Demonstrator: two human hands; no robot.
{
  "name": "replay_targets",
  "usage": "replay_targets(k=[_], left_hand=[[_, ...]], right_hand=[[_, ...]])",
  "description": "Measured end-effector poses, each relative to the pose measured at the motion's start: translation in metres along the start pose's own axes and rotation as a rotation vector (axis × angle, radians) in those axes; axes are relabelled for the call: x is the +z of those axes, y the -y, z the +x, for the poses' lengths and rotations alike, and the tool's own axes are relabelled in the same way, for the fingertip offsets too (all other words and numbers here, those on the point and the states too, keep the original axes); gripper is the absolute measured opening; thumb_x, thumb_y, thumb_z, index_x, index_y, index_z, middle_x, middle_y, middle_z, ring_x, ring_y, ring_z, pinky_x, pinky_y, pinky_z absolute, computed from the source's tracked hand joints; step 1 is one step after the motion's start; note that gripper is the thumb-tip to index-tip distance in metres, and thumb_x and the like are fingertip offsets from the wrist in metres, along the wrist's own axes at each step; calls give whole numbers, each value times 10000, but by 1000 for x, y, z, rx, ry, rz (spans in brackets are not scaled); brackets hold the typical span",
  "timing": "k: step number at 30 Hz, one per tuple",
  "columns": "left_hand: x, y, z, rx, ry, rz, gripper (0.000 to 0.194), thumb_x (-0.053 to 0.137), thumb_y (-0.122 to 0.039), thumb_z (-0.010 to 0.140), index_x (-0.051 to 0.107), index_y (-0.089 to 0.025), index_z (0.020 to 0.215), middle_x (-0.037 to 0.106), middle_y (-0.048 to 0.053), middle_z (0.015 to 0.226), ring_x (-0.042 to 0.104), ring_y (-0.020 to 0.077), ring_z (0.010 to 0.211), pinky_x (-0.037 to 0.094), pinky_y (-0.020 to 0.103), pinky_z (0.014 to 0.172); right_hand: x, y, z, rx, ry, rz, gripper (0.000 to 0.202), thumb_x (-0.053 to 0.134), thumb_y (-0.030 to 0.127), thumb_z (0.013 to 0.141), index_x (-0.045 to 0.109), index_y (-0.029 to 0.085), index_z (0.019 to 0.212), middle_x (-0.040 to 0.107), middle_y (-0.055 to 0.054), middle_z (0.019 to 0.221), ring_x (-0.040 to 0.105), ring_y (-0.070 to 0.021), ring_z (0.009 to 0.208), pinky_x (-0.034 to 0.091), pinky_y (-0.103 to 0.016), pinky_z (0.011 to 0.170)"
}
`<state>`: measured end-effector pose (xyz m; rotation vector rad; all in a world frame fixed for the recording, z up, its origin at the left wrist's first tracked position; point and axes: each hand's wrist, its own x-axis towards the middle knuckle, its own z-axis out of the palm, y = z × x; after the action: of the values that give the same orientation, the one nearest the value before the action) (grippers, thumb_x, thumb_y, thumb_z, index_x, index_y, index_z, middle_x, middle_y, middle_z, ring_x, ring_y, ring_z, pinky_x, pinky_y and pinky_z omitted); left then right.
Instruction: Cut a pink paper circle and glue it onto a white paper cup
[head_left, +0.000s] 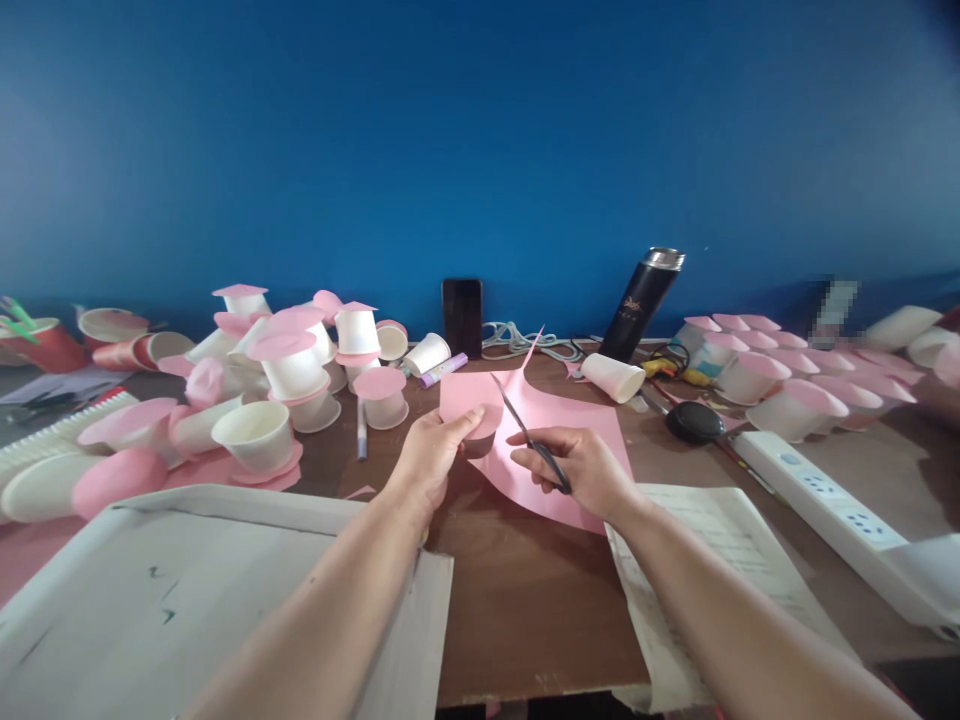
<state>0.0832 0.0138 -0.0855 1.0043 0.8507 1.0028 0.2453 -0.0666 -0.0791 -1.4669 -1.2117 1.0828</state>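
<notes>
My left hand [431, 455] pinches a piece of pink paper [463, 392] between thumb and fingers, just above the brown table. In my right hand [577, 470] is a pair of black-handled scissors [519, 418], its blades pointing up and left beside the held piece. A larger pink paper sheet [592, 435] with a curved cut edge lies under the scissors and my right hand. A thin pointed strip of it rises behind the blades. Whether the blades are touching paper I cannot tell.
White paper cups [281, 375] with pink paper tops crowd the left, more [799, 400] the right. A black flask [641, 305] and a phone [462, 318] stand by the blue wall. A white power strip [832, 505], a cardboard box [187, 580] and written paper [720, 560] flank my arms.
</notes>
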Motion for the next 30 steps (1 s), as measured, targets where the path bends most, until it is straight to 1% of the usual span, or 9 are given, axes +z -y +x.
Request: replay_targets(k=[8, 12, 15, 19, 21, 26, 30], left_hand=[[2, -2, -1, -29, 19, -37, 324, 791, -325, 634, 711, -104, 856, 699, 49, 711, 563, 100, 525, 458, 243, 569], [-1, 1, 2, -11, 10, -23, 336, 792, -350, 626, 711, -108, 844, 702, 52, 729, 561, 102, 538, 451, 247, 583], [-4, 3, 5, 8, -7, 2, 334, 793, -374, 620, 706, -111, 805, 684, 41, 703, 520, 83, 525, 433, 240, 587], [-6, 5, 6, 12, -17, 36, 350, 783, -391, 631, 700, -110, 822, 664, 42, 727, 480, 74, 543, 406, 235, 588], [-7, 6, 7, 22, -26, 53, 346, 777, -397, 639, 694, -110, 814, 638, 31, 706, 452, 71, 545, 389, 231, 582], [-8, 3, 8, 23, -65, 74, 333, 781, -402, 632, 667, -114, 754, 568, -1, 651, 392, 63, 545, 327, 217, 547], [-7, 0, 7, 12, -79, 62, 337, 791, -389, 614, 664, -111, 756, 574, 0, 669, 384, 59, 550, 303, 213, 539]], right_hand=[[0, 0, -1, 4, -9, 3, 426, 780, 453, 655, 731, 143, 943, 539, 35, 533, 463, -71, 456, 396, -221, 457], [-1, 1, -1, 5, -11, -2, 420, 782, 449, 654, 732, 140, 934, 534, 37, 524, 452, -68, 453, 392, -221, 457], [-1, 1, -1, 12, -15, -11, 423, 782, 446, 653, 733, 139, 939, 531, 36, 521, 450, -69, 454, 390, -221, 459], [-1, 1, -1, 13, -23, -22, 412, 782, 439, 654, 734, 139, 933, 526, 37, 513, 443, -69, 450, 388, -222, 457], [-1, 1, 0, 18, -22, -18, 409, 785, 432, 652, 733, 138, 931, 525, 37, 510, 443, -68, 447, 386, -221, 455], [-2, 1, 0, 37, -17, 2, 424, 791, 428, 643, 732, 129, 938, 520, 38, 506, 445, -68, 445, 378, -218, 448], [-2, 2, -1, 32, -12, 9, 435, 790, 435, 643, 729, 132, 948, 517, 42, 508, 440, -65, 445, 380, -216, 450]])
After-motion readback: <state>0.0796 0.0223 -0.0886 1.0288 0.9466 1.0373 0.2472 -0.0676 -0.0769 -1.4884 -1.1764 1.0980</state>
